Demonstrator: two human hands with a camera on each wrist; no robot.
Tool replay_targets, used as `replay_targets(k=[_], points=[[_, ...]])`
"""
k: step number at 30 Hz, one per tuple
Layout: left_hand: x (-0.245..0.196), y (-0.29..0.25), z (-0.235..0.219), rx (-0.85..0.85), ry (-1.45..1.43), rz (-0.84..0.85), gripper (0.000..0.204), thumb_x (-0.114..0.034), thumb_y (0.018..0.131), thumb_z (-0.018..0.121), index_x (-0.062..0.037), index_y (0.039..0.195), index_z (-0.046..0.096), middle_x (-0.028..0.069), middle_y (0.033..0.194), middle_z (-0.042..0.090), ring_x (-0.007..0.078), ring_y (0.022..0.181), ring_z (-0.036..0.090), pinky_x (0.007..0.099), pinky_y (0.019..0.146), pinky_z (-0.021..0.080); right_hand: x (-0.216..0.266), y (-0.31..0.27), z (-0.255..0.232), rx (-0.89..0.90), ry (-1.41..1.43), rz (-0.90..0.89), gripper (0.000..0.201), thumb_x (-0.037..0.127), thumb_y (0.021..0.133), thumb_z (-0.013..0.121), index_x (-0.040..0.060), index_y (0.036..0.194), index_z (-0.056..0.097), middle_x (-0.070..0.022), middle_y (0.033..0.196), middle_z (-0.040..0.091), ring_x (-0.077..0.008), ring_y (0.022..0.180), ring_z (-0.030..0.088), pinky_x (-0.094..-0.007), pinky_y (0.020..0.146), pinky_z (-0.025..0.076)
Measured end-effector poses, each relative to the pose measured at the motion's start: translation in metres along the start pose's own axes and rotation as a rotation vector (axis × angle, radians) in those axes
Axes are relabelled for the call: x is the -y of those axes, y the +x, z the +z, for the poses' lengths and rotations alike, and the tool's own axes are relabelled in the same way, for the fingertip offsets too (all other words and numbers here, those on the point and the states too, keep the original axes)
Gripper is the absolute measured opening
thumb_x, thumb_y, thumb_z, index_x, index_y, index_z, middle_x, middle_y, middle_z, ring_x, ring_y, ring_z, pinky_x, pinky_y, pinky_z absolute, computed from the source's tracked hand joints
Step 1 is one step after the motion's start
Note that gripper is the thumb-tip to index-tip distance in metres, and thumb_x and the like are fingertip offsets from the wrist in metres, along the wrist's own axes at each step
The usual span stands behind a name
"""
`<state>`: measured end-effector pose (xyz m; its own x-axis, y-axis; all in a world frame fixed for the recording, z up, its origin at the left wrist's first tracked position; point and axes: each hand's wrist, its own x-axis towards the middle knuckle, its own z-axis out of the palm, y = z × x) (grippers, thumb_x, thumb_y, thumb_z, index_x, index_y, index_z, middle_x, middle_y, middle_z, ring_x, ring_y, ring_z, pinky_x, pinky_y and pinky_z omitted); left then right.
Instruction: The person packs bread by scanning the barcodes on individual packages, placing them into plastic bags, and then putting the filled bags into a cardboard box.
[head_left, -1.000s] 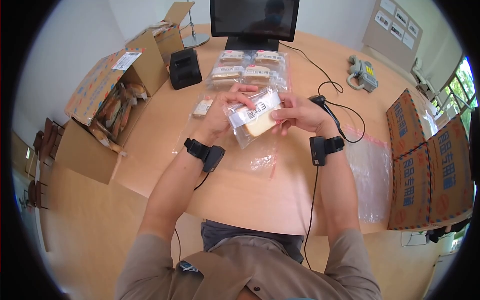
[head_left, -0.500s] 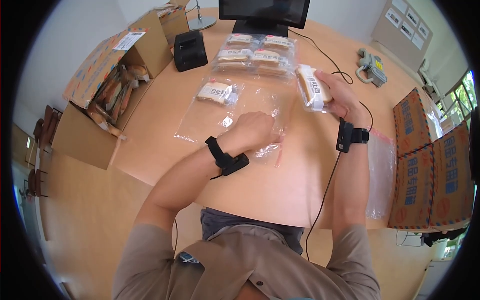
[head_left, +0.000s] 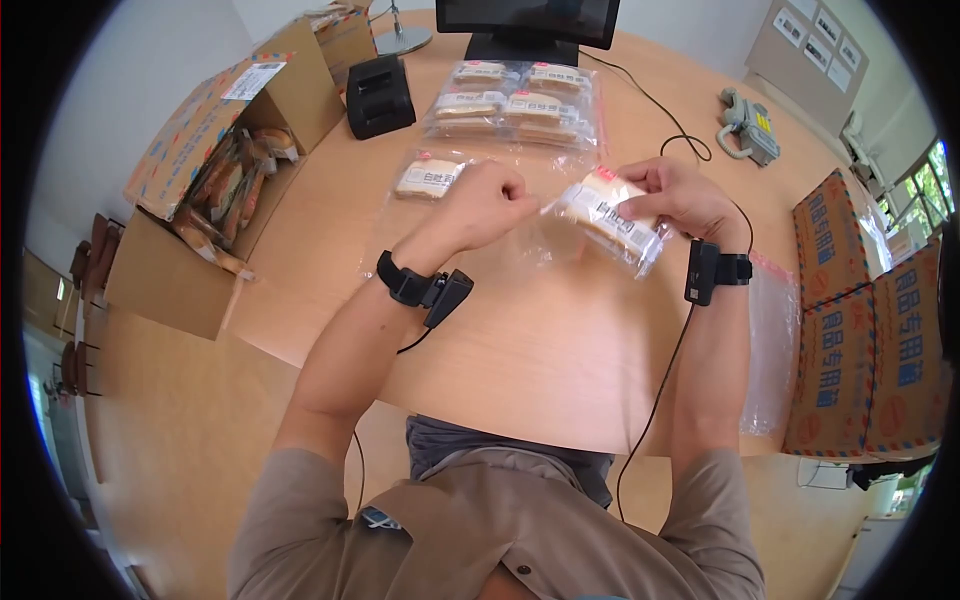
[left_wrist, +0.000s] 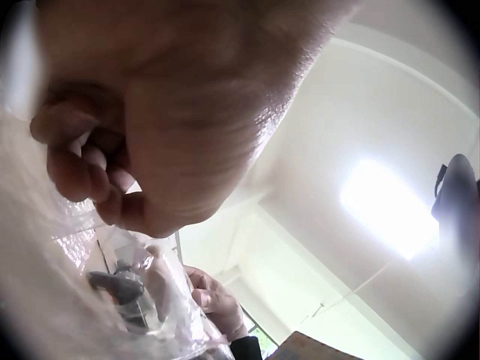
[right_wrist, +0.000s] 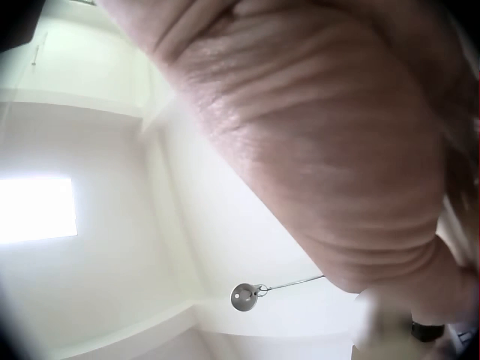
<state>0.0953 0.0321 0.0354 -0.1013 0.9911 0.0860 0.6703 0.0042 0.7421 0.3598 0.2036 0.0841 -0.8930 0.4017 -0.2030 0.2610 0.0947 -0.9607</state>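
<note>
My right hand (head_left: 690,200) grips a clear-wrapped pack of sliced white bread (head_left: 600,212) with a white label, thumb on top, tilted above the table. Just left of it, my left hand (head_left: 485,208) has its fingers curled on the edge of a large clear plastic bag (head_left: 545,245), which is lifted toward the bread. Inside that bag's far left part lies another bread pack (head_left: 428,180). Crumpled film (left_wrist: 169,307) shows below my curled left fingers (left_wrist: 67,176) in the left wrist view. The right wrist view shows mostly palm, with the bread out of sight.
Behind stands a filled bag of several bread packs (head_left: 515,105), before a monitor (head_left: 525,25). At left are a black device (head_left: 380,98) and an open carton (head_left: 165,265) of wrapped breads. Right: a telephone (head_left: 748,128), cartons (head_left: 860,340) and flat plastic bags (head_left: 772,350).
The bread pack went from both hands to the right hand alone, out right, then back left toward the bag. My left hand reached down to the bag's near edge and raised it.
</note>
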Motion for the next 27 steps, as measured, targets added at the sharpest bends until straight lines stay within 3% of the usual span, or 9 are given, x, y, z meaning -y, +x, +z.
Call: replay_targets(k=[1, 5, 9, 14, 18, 19, 21, 26, 27], points=[[-0.004, 0.000, -0.005, -0.144, 0.079, 0.027, 0.029, -0.023, 0.087, 0.073, 0.0046, 0.079, 0.071, 0.0197, 0.066, 0.066, 0.0272, 0.057, 0.060, 0.0414, 0.059, 0.049, 0.001, 0.000, 0.001, 0.020, -0.071, 0.085, 0.045, 0.019, 0.092, 0.086, -0.0054, 0.129, 0.075, -0.0026, 0.097, 0.079, -0.0076, 0.079, 0.072, -0.0238, 0.064, 0.055], [-0.006, -0.004, 0.008, -0.177, -0.011, 0.197, 0.025, -0.018, 0.087, 0.073, 0.0035, 0.076, 0.065, 0.0127, 0.063, 0.059, 0.0209, 0.056, 0.058, 0.0385, 0.058, 0.046, 0.000, 0.023, 0.025, 0.043, -0.152, 0.206, 0.034, 0.024, 0.092, 0.087, -0.0021, 0.113, 0.082, 0.0034, 0.082, 0.072, -0.0037, 0.058, 0.057, -0.0215, 0.049, 0.041], [-0.016, -0.007, 0.022, -0.148, 0.061, 0.270, 0.023, -0.018, 0.086, 0.074, 0.0021, 0.077, 0.067, 0.0166, 0.066, 0.064, 0.0277, 0.058, 0.059, 0.0392, 0.059, 0.048, -0.011, 0.046, 0.051, 0.139, -0.082, 0.256, 0.026, 0.019, 0.097, 0.081, 0.0036, 0.118, 0.079, 0.0056, 0.080, 0.068, -0.0025, 0.058, 0.055, -0.0192, 0.049, 0.037], [-0.020, -0.012, 0.028, -0.130, 0.043, 0.258, 0.021, -0.018, 0.086, 0.074, 0.0013, 0.080, 0.068, 0.0186, 0.071, 0.068, 0.0332, 0.063, 0.066, 0.0407, 0.061, 0.051, -0.054, 0.077, 0.070, 0.336, 0.157, 0.031, 0.016, 0.006, 0.096, 0.079, 0.0023, 0.112, 0.077, 0.0010, 0.089, 0.073, -0.0049, 0.068, 0.064, -0.0212, 0.059, 0.050], [-0.021, -0.011, 0.029, -0.173, 0.057, 0.262, 0.021, -0.017, 0.086, 0.074, 0.0014, 0.080, 0.068, 0.0191, 0.072, 0.068, 0.0342, 0.064, 0.066, 0.0413, 0.062, 0.052, -0.065, 0.082, 0.088, 0.203, 0.451, -0.050, 0.016, -0.002, 0.094, 0.077, 0.0035, 0.109, 0.076, -0.0012, 0.099, 0.076, -0.0106, 0.081, 0.071, -0.0252, 0.071, 0.059], [-0.020, -0.010, 0.029, -0.174, 0.054, 0.286, 0.021, -0.018, 0.088, 0.073, 0.0009, 0.080, 0.068, 0.0186, 0.071, 0.068, 0.0338, 0.064, 0.066, 0.0408, 0.062, 0.052, -0.073, 0.088, 0.088, 0.212, 0.448, -0.052, 0.016, -0.002, 0.094, 0.077, 0.0035, 0.109, 0.076, -0.0012, 0.099, 0.076, -0.0106, 0.081, 0.071, -0.0252, 0.071, 0.059], [-0.021, -0.012, 0.024, -0.183, 0.056, 0.307, 0.021, -0.018, 0.090, 0.073, 0.0005, 0.081, 0.068, 0.0182, 0.070, 0.068, 0.0335, 0.064, 0.067, 0.0404, 0.063, 0.053, -0.087, 0.098, 0.085, 0.042, -0.039, -0.156, 0.021, -0.001, 0.095, 0.076, 0.0029, 0.115, 0.075, -0.0049, 0.100, 0.077, -0.0148, 0.085, 0.076, -0.0281, 0.074, 0.064], [-0.015, -0.016, -0.029, 0.091, -0.122, 0.231, 0.025, -0.027, 0.106, 0.069, -0.0020, 0.106, 0.069, 0.0118, 0.080, 0.072, 0.0203, 0.070, 0.067, 0.0372, 0.065, 0.054, -0.050, 0.084, 0.106, 0.256, 0.144, 0.013, 0.022, 0.006, 0.097, 0.078, 0.0023, 0.119, 0.075, -0.0105, 0.108, 0.079, -0.0187, 0.088, 0.078, -0.0307, 0.069, 0.065], [0.000, -0.016, -0.040, 0.010, -0.055, 0.188, 0.030, -0.029, 0.107, 0.070, -0.0012, 0.115, 0.067, 0.0109, 0.087, 0.071, 0.0157, 0.077, 0.065, 0.0350, 0.070, 0.055, -0.048, 0.084, 0.108, 0.245, 0.093, 0.062, 0.023, 0.012, 0.098, 0.080, 0.0026, 0.119, 0.077, -0.0127, 0.115, 0.079, -0.0189, 0.088, 0.078, -0.0306, 0.067, 0.064]])
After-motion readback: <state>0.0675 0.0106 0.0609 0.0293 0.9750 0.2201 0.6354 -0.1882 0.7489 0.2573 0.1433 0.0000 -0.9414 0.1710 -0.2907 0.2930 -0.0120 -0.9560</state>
